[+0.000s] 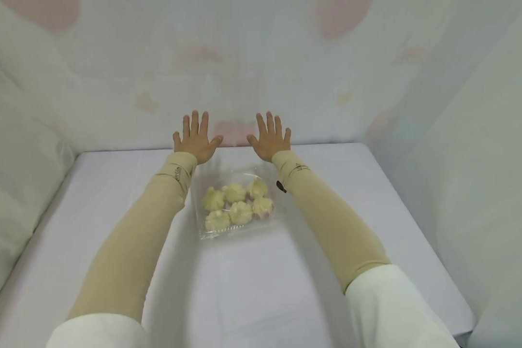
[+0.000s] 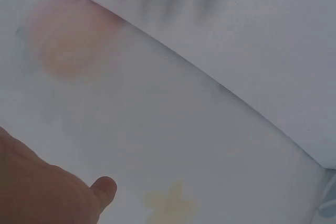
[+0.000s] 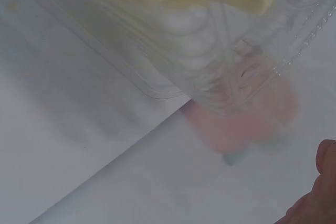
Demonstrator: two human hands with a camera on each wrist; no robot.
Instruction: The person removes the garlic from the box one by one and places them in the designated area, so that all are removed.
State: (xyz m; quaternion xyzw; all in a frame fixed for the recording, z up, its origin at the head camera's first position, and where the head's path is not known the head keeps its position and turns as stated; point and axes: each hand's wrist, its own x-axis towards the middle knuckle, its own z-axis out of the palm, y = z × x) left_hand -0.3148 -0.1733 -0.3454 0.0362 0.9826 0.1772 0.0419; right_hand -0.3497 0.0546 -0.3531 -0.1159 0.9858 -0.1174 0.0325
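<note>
Both hands are stretched forward with fingers spread, holding nothing. My left hand (image 1: 195, 144) is past the far left corner of a clear plastic box (image 1: 209, 235); my right hand (image 1: 270, 141) is past its far right corner. Inside the box lie several pale yellow, ribbed pieces that look like garlic bulbs (image 1: 240, 212), some with purplish marks. The left wrist view catches only part of the left hand (image 2: 47, 190). In the right wrist view, the box (image 3: 157, 92) fills the top, and part of the right hand (image 3: 315, 198) shows at lower right.
A white table (image 1: 252, 280) carries the box near its far edge. Pale cloth (image 1: 261, 72) with faint pink and yellow prints hangs behind it, and more cloth (image 1: 474, 159) hangs along the sides. A small dark object (image 1: 281, 186) sits by the right sleeve cuff.
</note>
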